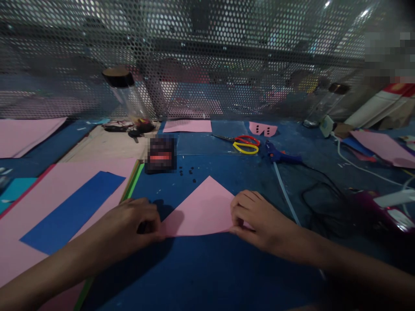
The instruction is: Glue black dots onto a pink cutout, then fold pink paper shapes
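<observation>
A pink paper folded into a triangle (204,209) lies on the blue table (201,268), its tip pointing away from me. My left hand (132,222) pinches the triangle's left corner with curled fingers. My right hand (259,218) presses and pinches the right corner, fingers bent over the paper's edge. Both hands rest on the table surface.
A stack of pink sheets with a blue strip (71,211) lies at left. Scissors with red and yellow handles (244,144), a blue glue gun (280,155) with its cord, a clear jar (128,97) and a pink cut-out (262,128) sit near the perforated metal screen (207,52). More pink paper (381,147) lies at right.
</observation>
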`<move>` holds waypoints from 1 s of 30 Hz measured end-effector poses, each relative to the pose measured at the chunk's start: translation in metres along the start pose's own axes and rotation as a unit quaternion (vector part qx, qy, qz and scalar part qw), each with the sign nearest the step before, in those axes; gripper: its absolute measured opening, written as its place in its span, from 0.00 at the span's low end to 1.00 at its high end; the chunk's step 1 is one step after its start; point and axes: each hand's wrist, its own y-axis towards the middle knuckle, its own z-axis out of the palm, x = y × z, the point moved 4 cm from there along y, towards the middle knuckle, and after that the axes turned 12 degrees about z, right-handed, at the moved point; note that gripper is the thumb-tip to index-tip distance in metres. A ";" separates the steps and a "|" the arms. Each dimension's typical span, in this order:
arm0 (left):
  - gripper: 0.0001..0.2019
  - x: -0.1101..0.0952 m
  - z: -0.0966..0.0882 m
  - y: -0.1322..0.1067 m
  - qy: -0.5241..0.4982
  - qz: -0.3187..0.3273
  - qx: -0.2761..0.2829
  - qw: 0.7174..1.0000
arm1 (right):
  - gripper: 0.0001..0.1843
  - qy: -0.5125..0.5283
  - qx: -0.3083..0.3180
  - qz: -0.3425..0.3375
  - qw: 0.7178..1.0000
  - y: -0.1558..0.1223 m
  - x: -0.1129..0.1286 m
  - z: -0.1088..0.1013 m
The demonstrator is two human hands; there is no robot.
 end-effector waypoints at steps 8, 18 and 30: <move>0.08 0.012 0.001 -0.005 0.014 -0.039 0.073 0.996 | 0.10 0.001 0.007 0.001 1.000 0.000 -0.001 0.000; 0.09 0.017 -0.004 -0.009 -0.017 -0.092 0.110 0.989 | 0.10 0.001 0.007 -0.005 1.000 0.000 -0.004 0.002; 0.07 0.018 -0.009 -0.012 -0.012 -0.106 0.125 0.986 | 0.09 0.007 0.003 -0.005 1.000 0.000 -0.004 0.002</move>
